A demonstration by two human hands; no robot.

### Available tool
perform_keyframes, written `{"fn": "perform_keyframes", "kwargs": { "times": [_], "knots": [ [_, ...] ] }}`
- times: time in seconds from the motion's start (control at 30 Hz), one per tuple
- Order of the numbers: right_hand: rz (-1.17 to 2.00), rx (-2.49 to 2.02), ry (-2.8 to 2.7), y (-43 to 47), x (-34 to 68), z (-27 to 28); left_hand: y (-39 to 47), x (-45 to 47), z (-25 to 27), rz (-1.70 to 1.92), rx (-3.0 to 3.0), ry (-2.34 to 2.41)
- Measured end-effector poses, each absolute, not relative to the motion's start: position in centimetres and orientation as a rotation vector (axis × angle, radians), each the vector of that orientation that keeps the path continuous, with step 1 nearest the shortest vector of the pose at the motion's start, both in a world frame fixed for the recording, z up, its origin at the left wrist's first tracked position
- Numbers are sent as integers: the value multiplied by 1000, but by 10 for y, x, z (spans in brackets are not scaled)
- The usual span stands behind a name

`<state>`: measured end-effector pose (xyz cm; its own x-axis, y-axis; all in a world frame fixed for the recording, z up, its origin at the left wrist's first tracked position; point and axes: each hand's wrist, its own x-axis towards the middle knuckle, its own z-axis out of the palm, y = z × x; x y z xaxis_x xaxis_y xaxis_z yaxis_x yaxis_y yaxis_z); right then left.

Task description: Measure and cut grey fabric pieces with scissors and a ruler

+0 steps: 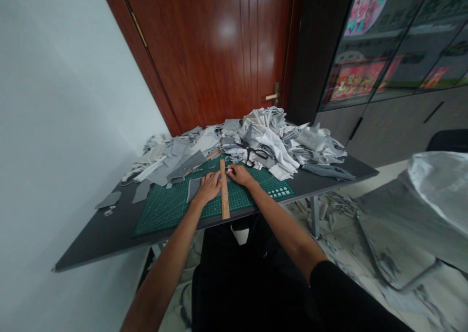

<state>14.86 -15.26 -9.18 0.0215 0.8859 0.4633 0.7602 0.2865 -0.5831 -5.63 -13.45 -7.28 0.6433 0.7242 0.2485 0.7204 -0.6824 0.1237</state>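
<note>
A wooden ruler (225, 198) lies across a green cutting mat (164, 210), pointing away from me. My left hand (209, 188) rests on a piece of grey cloth (193, 186), its fingers stretched toward the ruler's left edge. Some of the cloth is covered by that hand and by the ruler. On the other side of the ruler, my right hand (240, 174) is closed in a pinch by its far end. A small pink object (229, 170) shows at those fingertips; its kind is too small to make out.
Heaped grey and white cloth scraps (268, 125) line the back of the dark table (98, 237). Black-handled scissors (252, 154) lie at the heap's front. Small white squares and circles mark the mat's right corner. At right, a translucent plastic bag (438, 190) stands above a scrap-strewn floor.
</note>
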Motion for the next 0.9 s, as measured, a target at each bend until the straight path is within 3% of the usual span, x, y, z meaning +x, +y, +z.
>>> {"fn": "perform_keyframes", "kwargs": {
  "times": [0.9],
  "knots": [
    [92, -1656, -1700, -168, 138, -81, -155, -50, -73, 366, 2858, 1399]
  ]
}}
